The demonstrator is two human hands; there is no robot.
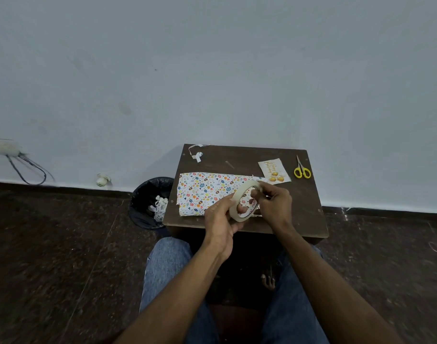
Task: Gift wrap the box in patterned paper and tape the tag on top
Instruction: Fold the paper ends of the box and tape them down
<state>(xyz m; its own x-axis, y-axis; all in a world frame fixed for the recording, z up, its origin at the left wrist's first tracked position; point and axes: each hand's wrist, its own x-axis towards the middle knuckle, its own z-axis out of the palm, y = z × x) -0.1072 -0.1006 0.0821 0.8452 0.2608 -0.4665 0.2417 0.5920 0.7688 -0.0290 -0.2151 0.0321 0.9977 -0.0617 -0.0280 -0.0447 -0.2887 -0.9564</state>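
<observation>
A box wrapped in white patterned paper (202,192) lies flat on a small dark wooden table (309,219). Above its right end I hold a cream roll of tape (244,194) upright. My left hand (221,219) grips the roll's lower rim, fingers through the hole. My right hand (274,202) pinches the roll's upper edge with curled fingertips. The gift tag (274,170), a pale card with yellow print, lies on the table behind my right hand.
Yellow-handled scissors (302,170) lie at the table's back right. A curled paper scrap (197,152) sits at the back left corner. A black bin (150,202) with paper scraps stands on the dark floor left of the table. My knees are under the near edge.
</observation>
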